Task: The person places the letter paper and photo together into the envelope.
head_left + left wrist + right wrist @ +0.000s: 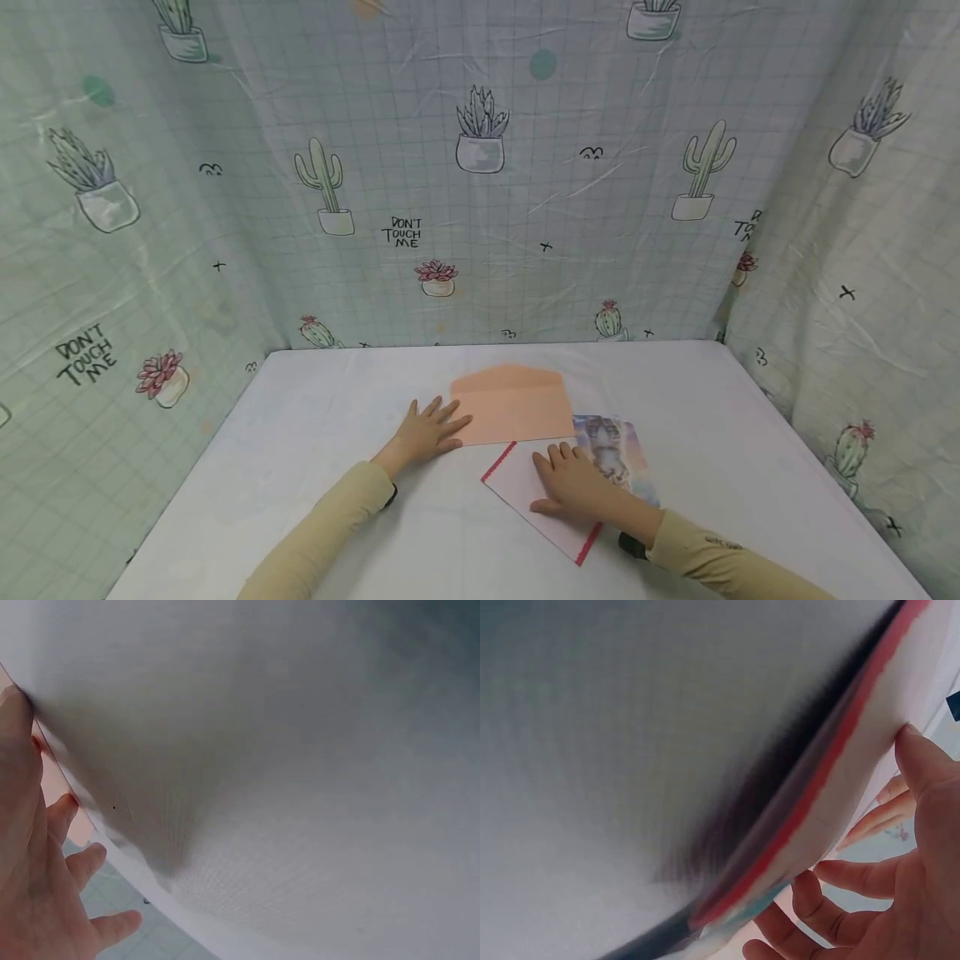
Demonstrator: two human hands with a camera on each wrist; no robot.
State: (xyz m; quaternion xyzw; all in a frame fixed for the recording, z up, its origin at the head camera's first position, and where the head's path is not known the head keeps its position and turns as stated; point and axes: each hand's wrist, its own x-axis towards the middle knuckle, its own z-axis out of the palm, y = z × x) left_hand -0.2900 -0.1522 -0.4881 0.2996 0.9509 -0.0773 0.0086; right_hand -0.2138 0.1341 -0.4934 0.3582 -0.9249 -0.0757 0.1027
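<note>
A peach-coloured envelope (pixel 513 412) lies on the table with its flap raised toward the back. My left hand (pixel 429 431) rests with spread fingers on the envelope's left edge. In front of the envelope, a pale pink card with red scalloped ends (pixel 536 500) lies at a slant. My right hand (pixel 573 485) is on this card, its thumb and slightly bent fingertips touching the surface. In the right wrist view, the card's red border (pixel 810 795) stands slightly off the table beside the hand (pixel 922 855). The left wrist view shows the left hand (pixel 45 847) at the envelope's edge.
A colourful printed sheet with a grey striped animal (pixel 611 450) lies partly under the card and right forearm. The white table (pixel 337 408) has cactus-patterned cloth (pixel 480 217) hanging behind it and at both sides.
</note>
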